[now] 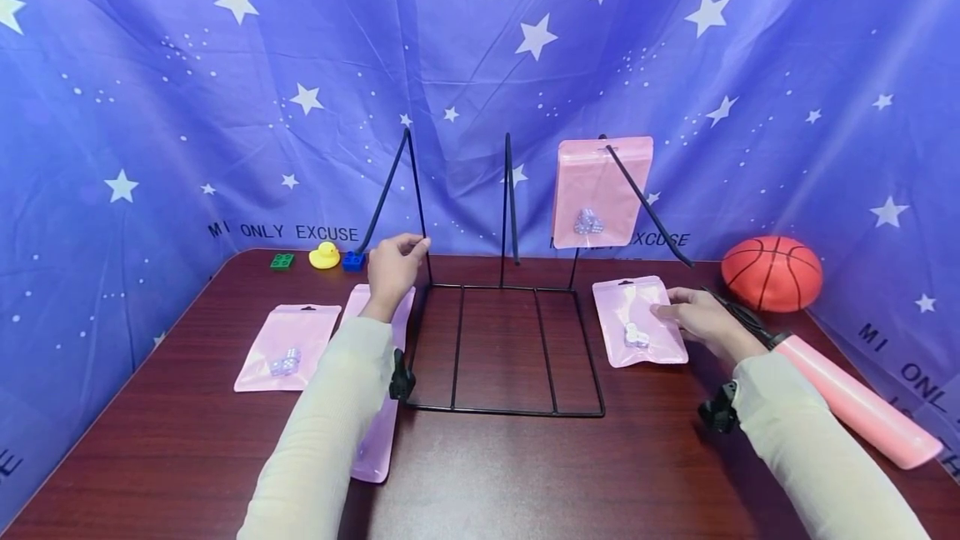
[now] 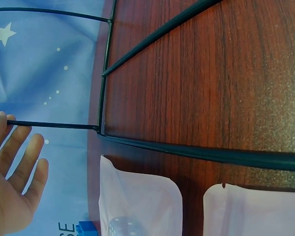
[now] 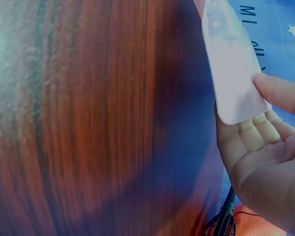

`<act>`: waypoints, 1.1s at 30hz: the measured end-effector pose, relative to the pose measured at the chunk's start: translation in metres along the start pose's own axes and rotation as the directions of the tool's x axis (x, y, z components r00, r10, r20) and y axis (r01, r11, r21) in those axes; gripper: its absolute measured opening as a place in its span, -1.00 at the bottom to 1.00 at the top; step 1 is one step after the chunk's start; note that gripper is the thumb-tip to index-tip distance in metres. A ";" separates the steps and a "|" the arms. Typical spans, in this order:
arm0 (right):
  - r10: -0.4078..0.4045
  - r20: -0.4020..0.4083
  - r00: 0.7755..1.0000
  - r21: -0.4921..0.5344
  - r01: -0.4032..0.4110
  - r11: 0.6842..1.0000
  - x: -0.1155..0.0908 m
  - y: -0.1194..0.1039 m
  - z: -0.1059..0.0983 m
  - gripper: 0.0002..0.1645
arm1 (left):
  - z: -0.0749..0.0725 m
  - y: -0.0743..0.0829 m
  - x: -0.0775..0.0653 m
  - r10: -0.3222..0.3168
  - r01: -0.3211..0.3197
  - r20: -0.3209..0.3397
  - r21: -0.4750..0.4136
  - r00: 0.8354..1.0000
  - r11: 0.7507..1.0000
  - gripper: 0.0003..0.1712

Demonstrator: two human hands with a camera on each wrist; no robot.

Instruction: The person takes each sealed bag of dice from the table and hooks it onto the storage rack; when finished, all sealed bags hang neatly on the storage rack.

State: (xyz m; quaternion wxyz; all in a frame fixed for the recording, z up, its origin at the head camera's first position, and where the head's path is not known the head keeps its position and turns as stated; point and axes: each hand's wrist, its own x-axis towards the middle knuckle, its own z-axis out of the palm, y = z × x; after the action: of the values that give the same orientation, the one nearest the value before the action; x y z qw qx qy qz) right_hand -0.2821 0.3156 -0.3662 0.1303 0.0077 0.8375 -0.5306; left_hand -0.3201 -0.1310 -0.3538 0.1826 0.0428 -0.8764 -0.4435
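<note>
My left hand [image 1: 393,273] pinches the left upright of a black wire display rack [image 1: 504,413] between thumb and fingers; the left wrist view shows the other fingers spread. In my right hand [image 1: 708,319] is the edge of a pink zip bag [image 1: 615,307] with white dice inside, held between thumb and fingers at the rack's right. From the rack's right hook hangs another pink bag [image 1: 592,173] with dice. The middle and left hooks carry nothing. Under my left forearm a pink bag [image 1: 382,432] is partly hidden.
A further pink bag [image 1: 288,327] with dice lies at the left. Behind it are a green brick [image 1: 282,261], a yellow duck [image 1: 325,256] and a blue brick [image 1: 353,261]. At the right sit a basketball [image 1: 772,273] and a pink cylindrical tool [image 1: 855,398] with a black cord.
</note>
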 end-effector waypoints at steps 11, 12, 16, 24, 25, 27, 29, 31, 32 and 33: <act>-0.081 -0.027 0.996 -0.032 0.081 0.996 -0.012 -0.005 -0.006 -0.69 | 0.001 0.001 0.000 0.001 -0.001 0.003 0.004 1.000 1.000 -0.63; -0.091 -0.031 0.995 -0.035 0.090 0.995 -0.014 -0.006 -0.006 -0.68 | 0.000 0.001 0.000 0.001 -0.001 0.003 0.008 1.000 1.000 -0.63; -0.118 -0.061 0.991 -0.067 0.114 0.991 -0.017 -0.011 -0.007 -0.66 | 0.000 0.000 0.000 0.004 -0.004 0.005 0.019 1.000 1.000 -0.63; -0.175 -0.097 0.980 -0.129 0.162 0.978 -0.021 -0.016 -0.009 -0.55 | -0.001 0.000 -0.001 0.002 -0.002 0.014 0.022 1.000 1.000 -0.62; -0.178 -0.097 0.979 -0.130 0.165 0.978 -0.021 -0.016 -0.009 -0.53 | -0.001 0.000 -0.001 0.000 0.000 0.015 0.021 1.000 1.000 -0.62; -0.179 -0.099 0.979 -0.123 0.166 0.978 -0.021 -0.017 -0.009 -0.51 | -0.001 0.000 -0.001 -0.002 0.001 0.014 0.020 1.000 1.000 -0.62; -0.171 -0.105 0.980 -0.120 0.158 0.980 -0.021 -0.017 -0.008 -0.53 | -0.001 0.001 -0.001 -0.002 0.001 0.013 0.021 1.000 1.000 -0.62; -0.163 -0.113 0.980 -0.122 0.149 0.981 -0.021 -0.018 -0.007 -0.58 | 0.000 0.001 -0.001 -0.002 0.002 0.013 0.021 1.000 1.000 -0.62; -0.160 -0.115 0.980 -0.121 0.146 0.982 -0.022 -0.018 -0.007 -0.59 | 0.000 0.001 -0.001 -0.002 0.002 0.013 0.020 1.000 1.000 -0.62; -0.159 -0.114 0.981 -0.123 0.145 0.982 -0.022 -0.019 -0.007 -0.60 | 0.000 0.001 0.000 -0.003 0.003 0.012 0.020 1.000 1.000 -0.62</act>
State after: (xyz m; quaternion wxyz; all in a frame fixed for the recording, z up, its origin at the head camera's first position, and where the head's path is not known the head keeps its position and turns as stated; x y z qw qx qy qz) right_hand -0.2654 0.3165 -0.3420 0.0378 -0.0312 0.8710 -0.4889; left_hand -0.3197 -0.1302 -0.3533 0.1761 0.0431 -0.8819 -0.4351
